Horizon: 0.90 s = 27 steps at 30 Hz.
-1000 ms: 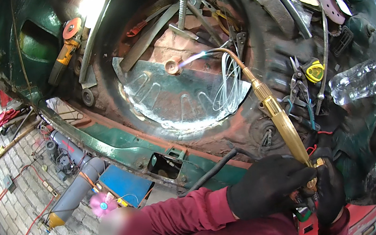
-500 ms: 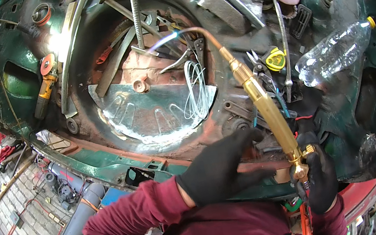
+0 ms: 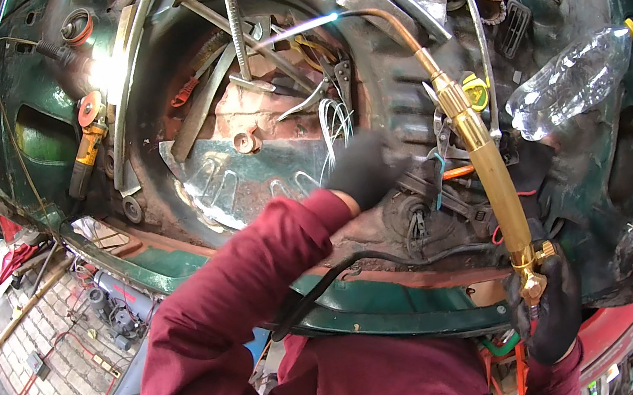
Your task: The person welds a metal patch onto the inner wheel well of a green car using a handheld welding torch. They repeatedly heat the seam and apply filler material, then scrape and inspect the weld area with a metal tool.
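My black-gloved right hand point(image 3: 551, 300) grips the valve end of a brass gas torch point(image 3: 494, 180). The torch stands slanted, its bent copper neck pointing left, and a bright flame point(image 3: 297, 32) burns at the tip. My left hand point(image 3: 371, 172), also in a black glove, is blurred by motion, so its fingers cannot be made out. It hangs over the right edge of the round well, beside a coil of thin wire point(image 3: 335, 121) and partly covering it. Close by on its right lie blue-handled pliers point(image 3: 441, 176) and an orange-handled tool point(image 3: 459, 171).
In the dark green car-body well lie a cut metal sheet point(image 3: 217, 176), a hammer point(image 3: 237, 35) and several hand tools. An angle grinder point(image 3: 85, 148) rests at left; a plastic bottle point(image 3: 574, 83) and yellow tape measure point(image 3: 475, 91) at right. A grey gas cylinder point(image 3: 133, 379) lies on the paving.
My left hand has moved up and forward, from near the front edge to beside the wire coil. The torch has shifted right and its flame slightly up; my right hand still grips it.
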Each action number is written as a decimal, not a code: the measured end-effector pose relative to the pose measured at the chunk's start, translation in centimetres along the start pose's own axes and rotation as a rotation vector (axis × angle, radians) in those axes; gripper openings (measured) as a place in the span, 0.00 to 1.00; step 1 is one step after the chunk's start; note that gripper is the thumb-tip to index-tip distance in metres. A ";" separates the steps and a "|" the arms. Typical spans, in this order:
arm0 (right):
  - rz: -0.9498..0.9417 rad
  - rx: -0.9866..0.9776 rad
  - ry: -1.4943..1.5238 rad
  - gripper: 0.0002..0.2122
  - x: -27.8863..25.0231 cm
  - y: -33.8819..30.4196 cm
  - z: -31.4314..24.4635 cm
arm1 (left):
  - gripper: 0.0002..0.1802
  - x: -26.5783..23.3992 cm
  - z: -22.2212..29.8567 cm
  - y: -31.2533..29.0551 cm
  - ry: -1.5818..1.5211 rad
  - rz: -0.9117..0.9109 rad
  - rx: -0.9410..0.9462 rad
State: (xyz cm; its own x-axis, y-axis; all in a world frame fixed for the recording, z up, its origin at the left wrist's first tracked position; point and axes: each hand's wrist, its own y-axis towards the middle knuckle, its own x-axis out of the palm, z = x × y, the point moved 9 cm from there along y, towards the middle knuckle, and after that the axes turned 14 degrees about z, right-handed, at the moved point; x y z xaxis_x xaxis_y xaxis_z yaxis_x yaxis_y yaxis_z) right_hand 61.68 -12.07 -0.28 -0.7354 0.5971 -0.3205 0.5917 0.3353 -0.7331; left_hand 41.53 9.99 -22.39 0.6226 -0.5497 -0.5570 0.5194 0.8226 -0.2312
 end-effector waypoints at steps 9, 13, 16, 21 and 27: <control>-0.011 -0.372 -0.169 0.26 -1.0 0.7 -1.1 | 0.58 -2.6 -10.7 3.6 0.663 0.073 -0.689; 0.013 -0.880 -0.780 0.25 -0.3 -2.4 -1.6 | 0.49 -0.1 -12.9 3.3 0.617 0.212 -0.642; 0.112 -1.021 -0.960 0.24 1.0 -3.2 -3.4 | 0.48 -0.9 -13.5 3.2 0.593 0.155 -0.598; -0.012 -0.438 -0.596 0.29 -4.4 -1.2 1.1 | 0.35 -6.2 -12.4 4.3 0.307 -0.130 -0.460; 0.233 -0.852 -0.864 0.18 -1.6 -3.3 -5.1 | 0.43 -13.4 -15.4 2.5 0.288 -0.162 -0.483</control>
State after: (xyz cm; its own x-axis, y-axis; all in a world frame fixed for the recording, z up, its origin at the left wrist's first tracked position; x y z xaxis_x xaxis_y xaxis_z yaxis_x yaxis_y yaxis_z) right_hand 62.62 -10.45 5.66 -0.3694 0.1376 -0.9190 0.5262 0.8461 -0.0848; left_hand 25.50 21.61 -27.75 0.3381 -0.6675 -0.6634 0.2270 0.7420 -0.6309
